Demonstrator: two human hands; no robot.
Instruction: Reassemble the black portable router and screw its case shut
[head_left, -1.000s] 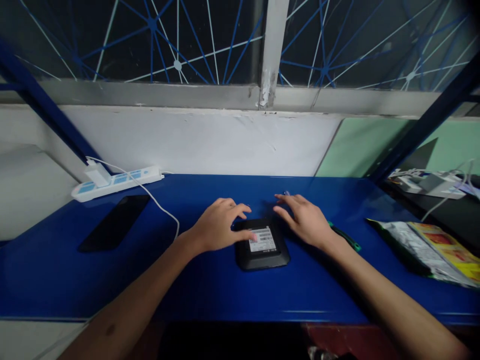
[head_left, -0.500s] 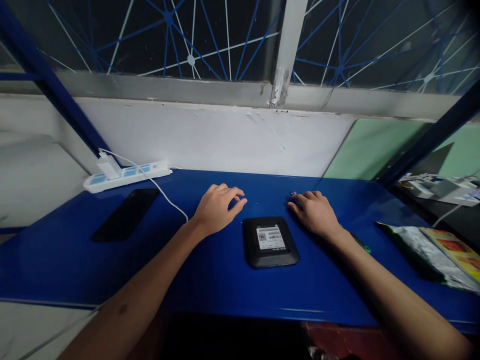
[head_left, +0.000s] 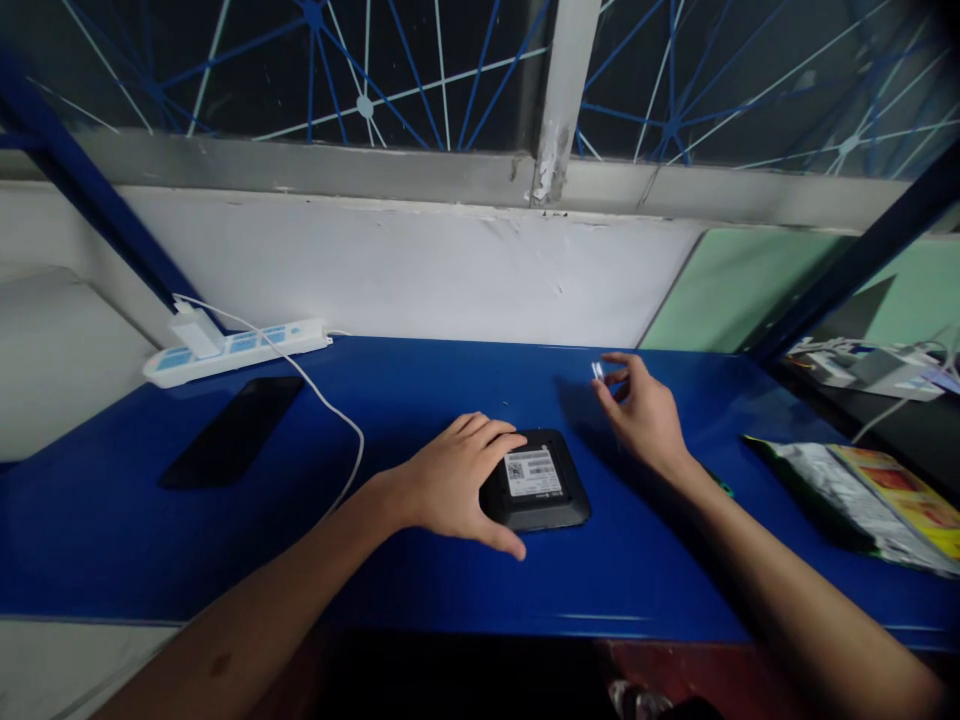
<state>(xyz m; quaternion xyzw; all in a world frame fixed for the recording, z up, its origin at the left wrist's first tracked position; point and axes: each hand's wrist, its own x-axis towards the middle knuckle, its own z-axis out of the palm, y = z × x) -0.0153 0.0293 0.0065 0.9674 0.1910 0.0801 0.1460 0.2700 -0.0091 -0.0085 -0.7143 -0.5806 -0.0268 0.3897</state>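
Note:
A black, rounded-square device [head_left: 538, 510] with a white printed label [head_left: 534, 472] lies flat on the blue tabletop [head_left: 450, 590]. My left hand [head_left: 457, 475] reaches over its left side, fingers on or just above the top face and thumb stretched out along the near side; contact is unclear. Behind and to the right of the device, my right hand [head_left: 649, 410] is raised a little off the table. Between its thumb and fingertips it pinches a small clear, shiny piece [head_left: 598, 371], whose kind I cannot make out. A green thing [head_left: 718, 482] shows partly behind the right forearm.
On the left lie a dark phone [head_left: 232, 432] and a white power strip [head_left: 247, 345] with a plugged-in charger [head_left: 196, 330]. Its white cable [head_left: 341, 405] runs toward my left forearm. A silver and yellow packet [head_left: 877, 500] lies at the right, below a blue frame post [head_left: 847, 270].
My left hand has moved right and nearer, onto the device, with fingers spreading. My right hand has lifted off the tabletop and now pinches the small clear piece.

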